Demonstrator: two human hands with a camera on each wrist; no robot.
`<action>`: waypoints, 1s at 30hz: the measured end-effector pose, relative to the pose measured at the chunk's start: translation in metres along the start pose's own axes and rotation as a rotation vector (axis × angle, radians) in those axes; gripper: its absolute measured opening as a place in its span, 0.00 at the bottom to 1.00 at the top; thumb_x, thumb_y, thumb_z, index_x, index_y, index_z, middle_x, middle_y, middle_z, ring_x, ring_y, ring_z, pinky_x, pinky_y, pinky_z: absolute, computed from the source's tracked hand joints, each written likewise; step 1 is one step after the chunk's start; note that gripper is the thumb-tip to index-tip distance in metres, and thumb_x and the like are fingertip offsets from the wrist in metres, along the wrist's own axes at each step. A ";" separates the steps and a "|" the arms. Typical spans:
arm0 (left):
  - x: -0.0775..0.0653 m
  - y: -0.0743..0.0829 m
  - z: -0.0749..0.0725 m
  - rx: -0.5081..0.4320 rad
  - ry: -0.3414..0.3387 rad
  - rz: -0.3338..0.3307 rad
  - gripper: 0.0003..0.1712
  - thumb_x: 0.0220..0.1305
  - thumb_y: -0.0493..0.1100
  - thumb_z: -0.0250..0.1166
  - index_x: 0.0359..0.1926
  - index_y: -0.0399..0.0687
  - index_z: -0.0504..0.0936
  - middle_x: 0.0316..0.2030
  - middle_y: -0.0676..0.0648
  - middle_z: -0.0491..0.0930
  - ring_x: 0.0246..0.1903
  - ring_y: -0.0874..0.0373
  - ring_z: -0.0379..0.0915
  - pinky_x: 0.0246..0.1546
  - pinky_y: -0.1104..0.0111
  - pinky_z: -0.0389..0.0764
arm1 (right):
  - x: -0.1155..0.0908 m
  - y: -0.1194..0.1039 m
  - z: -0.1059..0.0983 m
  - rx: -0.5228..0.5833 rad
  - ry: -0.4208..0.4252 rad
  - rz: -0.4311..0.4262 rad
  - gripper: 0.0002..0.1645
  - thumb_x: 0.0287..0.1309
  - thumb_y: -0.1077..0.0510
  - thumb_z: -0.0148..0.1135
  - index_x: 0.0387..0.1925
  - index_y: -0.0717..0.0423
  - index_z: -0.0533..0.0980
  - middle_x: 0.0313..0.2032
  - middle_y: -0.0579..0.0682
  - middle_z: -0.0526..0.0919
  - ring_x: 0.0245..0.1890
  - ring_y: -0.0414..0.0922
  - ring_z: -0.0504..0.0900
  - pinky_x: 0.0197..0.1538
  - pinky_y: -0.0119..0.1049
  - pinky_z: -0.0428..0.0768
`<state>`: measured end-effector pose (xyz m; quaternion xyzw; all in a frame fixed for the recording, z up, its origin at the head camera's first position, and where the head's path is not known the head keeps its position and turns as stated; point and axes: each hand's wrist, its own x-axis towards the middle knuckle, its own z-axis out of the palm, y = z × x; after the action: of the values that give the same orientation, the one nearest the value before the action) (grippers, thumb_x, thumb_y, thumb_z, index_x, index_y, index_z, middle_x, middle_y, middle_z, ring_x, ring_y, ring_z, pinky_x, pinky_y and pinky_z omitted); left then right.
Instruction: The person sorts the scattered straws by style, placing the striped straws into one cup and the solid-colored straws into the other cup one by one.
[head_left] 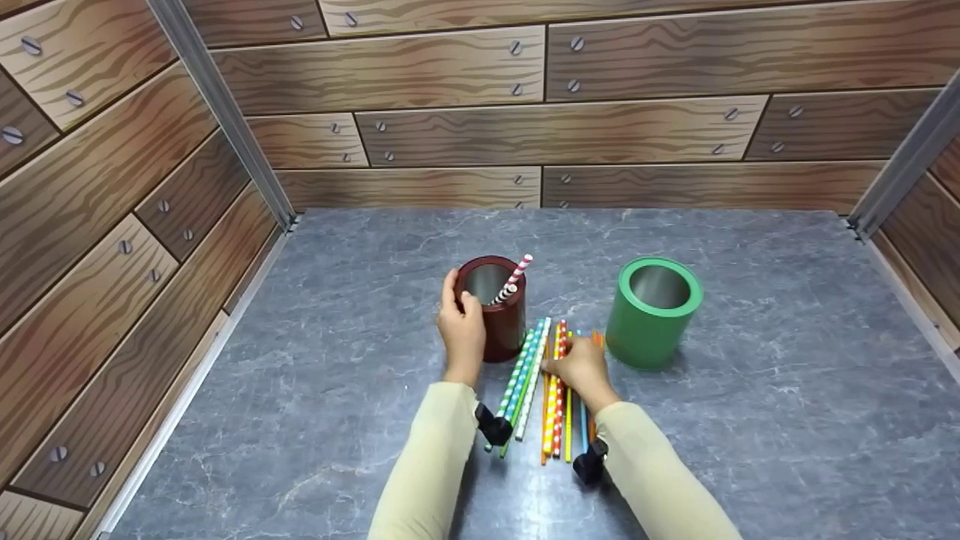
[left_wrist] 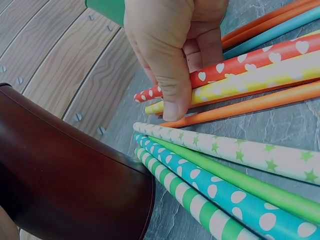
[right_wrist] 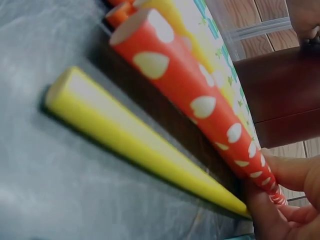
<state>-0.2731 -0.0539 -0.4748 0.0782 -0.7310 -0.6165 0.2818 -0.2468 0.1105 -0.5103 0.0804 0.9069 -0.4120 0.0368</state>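
Closest in, my cream sleeves [head_left: 435, 450] are stretching over the grey table [head_left: 787, 375], and between them straws are lying lengthwise: a green-striped straw [left_wrist: 192, 200], a dotted blue straw [left_wrist: 215, 192], a plain green straw [left_wrist: 225, 172] and a starred white straw [left_wrist: 225, 147] on the left, an orange straw [left_wrist: 250, 104] next. My right hand [head_left: 585, 367] is pinching the red straw with white hearts [right_wrist: 205, 105] between thumb and fingers; I can't tell whether the yellow-and-white straw [left_wrist: 260, 75] beside it is being caught too. A plain yellow straw [right_wrist: 135, 135] is lying just right of it. Slightly beyond, my left hand [head_left: 460, 330] is curling round the dark red cup [head_left: 504, 337], standing upright left of the straws' far ends, while a red-and-white striped straw [head_left: 521, 270] and a black-and-white one [head_left: 506, 292] are leaning inside. Over on the right the green cup [head_left: 649, 330] is standing upright, and the plank wall [head_left: 450, 67] is rising behind everything
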 end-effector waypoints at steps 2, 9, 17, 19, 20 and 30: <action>0.000 -0.001 0.000 -0.009 -0.002 -0.001 0.26 0.62 0.36 0.49 0.62 0.45 0.69 0.58 0.43 0.73 0.56 0.54 0.69 0.54 0.60 0.71 | 0.001 0.002 0.000 0.016 0.002 0.009 0.28 0.42 0.57 0.70 0.45 0.70 0.76 0.38 0.62 0.81 0.37 0.54 0.77 0.45 0.46 0.75; 0.001 -0.002 0.001 0.002 0.020 0.012 0.26 0.61 0.36 0.49 0.61 0.44 0.70 0.56 0.42 0.75 0.54 0.53 0.71 0.52 0.60 0.72 | 0.001 0.005 -0.005 0.070 0.011 0.053 0.33 0.46 0.56 0.68 0.52 0.72 0.71 0.46 0.67 0.77 0.45 0.58 0.76 0.49 0.48 0.73; 0.000 -0.001 0.002 0.001 0.021 0.018 0.25 0.61 0.36 0.50 0.61 0.43 0.71 0.56 0.42 0.75 0.54 0.53 0.71 0.52 0.60 0.72 | -0.001 0.000 -0.011 0.114 0.065 0.053 0.33 0.46 0.57 0.68 0.53 0.69 0.70 0.38 0.65 0.79 0.38 0.56 0.77 0.45 0.46 0.74; 0.000 0.000 0.001 -0.002 0.018 0.009 0.25 0.61 0.36 0.50 0.61 0.44 0.71 0.56 0.42 0.75 0.54 0.53 0.71 0.53 0.60 0.72 | -0.001 -0.003 -0.012 0.125 0.097 0.038 0.32 0.45 0.58 0.69 0.52 0.70 0.71 0.31 0.61 0.79 0.32 0.52 0.76 0.40 0.43 0.75; 0.000 0.000 0.001 -0.001 0.017 0.006 0.25 0.61 0.36 0.50 0.61 0.44 0.71 0.56 0.42 0.75 0.55 0.53 0.71 0.53 0.60 0.72 | -0.002 -0.004 -0.013 0.139 0.107 0.032 0.32 0.45 0.58 0.69 0.51 0.70 0.72 0.28 0.59 0.78 0.29 0.50 0.76 0.36 0.41 0.75; 0.000 -0.002 0.001 0.003 0.008 0.003 0.26 0.61 0.37 0.49 0.62 0.46 0.70 0.56 0.44 0.75 0.54 0.54 0.71 0.51 0.60 0.73 | -0.005 -0.020 -0.025 0.219 0.166 -0.004 0.29 0.45 0.58 0.69 0.50 0.66 0.71 0.24 0.54 0.78 0.23 0.45 0.74 0.27 0.33 0.70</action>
<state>-0.2740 -0.0538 -0.4766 0.0798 -0.7310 -0.6147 0.2854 -0.2450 0.1157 -0.4782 0.1161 0.8565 -0.5007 -0.0483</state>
